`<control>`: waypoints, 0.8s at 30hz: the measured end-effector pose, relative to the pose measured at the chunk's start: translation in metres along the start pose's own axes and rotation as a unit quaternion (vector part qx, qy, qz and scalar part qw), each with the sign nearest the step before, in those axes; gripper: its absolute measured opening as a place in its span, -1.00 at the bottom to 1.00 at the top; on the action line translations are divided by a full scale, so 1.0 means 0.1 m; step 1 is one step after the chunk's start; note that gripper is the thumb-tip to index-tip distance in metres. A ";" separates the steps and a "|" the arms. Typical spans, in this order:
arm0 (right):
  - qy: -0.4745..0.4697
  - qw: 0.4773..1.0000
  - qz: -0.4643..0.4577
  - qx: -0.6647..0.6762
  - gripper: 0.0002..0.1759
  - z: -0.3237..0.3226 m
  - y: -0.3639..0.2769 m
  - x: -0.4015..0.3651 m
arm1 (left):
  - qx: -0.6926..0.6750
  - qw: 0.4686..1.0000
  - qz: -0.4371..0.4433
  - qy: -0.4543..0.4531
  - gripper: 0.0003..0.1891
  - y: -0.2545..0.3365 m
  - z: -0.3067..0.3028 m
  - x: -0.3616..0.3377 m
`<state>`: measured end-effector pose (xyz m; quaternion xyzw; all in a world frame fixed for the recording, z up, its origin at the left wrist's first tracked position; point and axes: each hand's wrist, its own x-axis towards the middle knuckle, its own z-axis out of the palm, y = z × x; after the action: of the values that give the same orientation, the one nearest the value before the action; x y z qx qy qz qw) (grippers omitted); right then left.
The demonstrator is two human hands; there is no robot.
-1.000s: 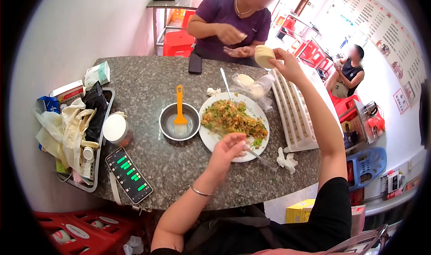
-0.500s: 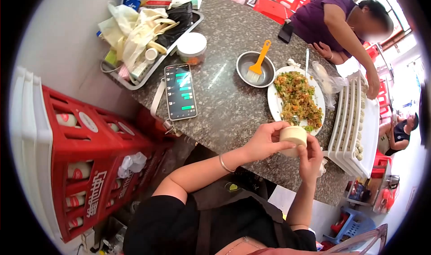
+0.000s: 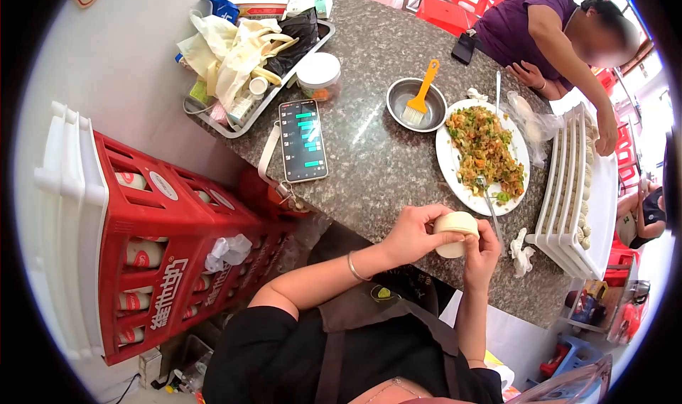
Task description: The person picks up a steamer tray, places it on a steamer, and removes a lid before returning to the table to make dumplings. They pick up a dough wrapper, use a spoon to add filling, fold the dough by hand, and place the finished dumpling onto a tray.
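Observation:
Between my left hand [image 3: 418, 235] and my right hand [image 3: 482, 256] is a thick, pale cream stack of round dumpling wrappers [image 3: 456, 225]. Both hands are closed on its sides, thumbs at the near edge, and they hold it tilted above the table's front edge. Just beyond them lies a white oval plate [image 3: 445, 155] of chopped vegetable filling [image 3: 484, 152]. A metal spoon [image 3: 490, 201] rests in the filling, its handle pointing towards me. Crumpled white tissue [image 3: 522, 253] is to the right of my right hand.
Stacked white trays [image 3: 545, 205] of dumplings stand at right, where a co-worker's hand [image 3: 606, 135] reaches in. Further back are a metal bowl [image 3: 395, 105] with an orange brush [image 3: 425, 91], a phone [image 3: 304, 141] and a lidded jar [image 3: 317, 70]. Red crates [image 3: 167, 191] stand left.
My hands have drawn the stack slightly left and away from the plate, so the spoon handle now shows. The view has shifted a little. The co-worker's arm still reaches into the trays.

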<state>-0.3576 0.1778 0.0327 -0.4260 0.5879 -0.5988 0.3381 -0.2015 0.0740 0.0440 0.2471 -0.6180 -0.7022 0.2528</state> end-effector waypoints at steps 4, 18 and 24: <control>0.059 0.998 -0.030 0.014 -0.69 0.08 -0.05 0.00 | -0.219 0.976 0.019 0.012 -0.69 -0.14 0.16 -0.02; 0.096 0.995 0.020 -0.017 -0.77 0.00 -0.06 -0.06 | -0.027 0.997 0.026 0.061 -0.76 -0.05 0.29 0.00; 0.016 0.997 0.001 -0.073 -0.69 -0.12 -0.15 0.01 | 0.023 0.997 -0.047 -0.050 -0.71 -0.12 0.10 0.03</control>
<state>-0.3675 0.1835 0.0483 -0.4392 0.6360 -0.5605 0.2973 -0.2106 0.0806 0.0335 0.2460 -0.6340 -0.7100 0.1826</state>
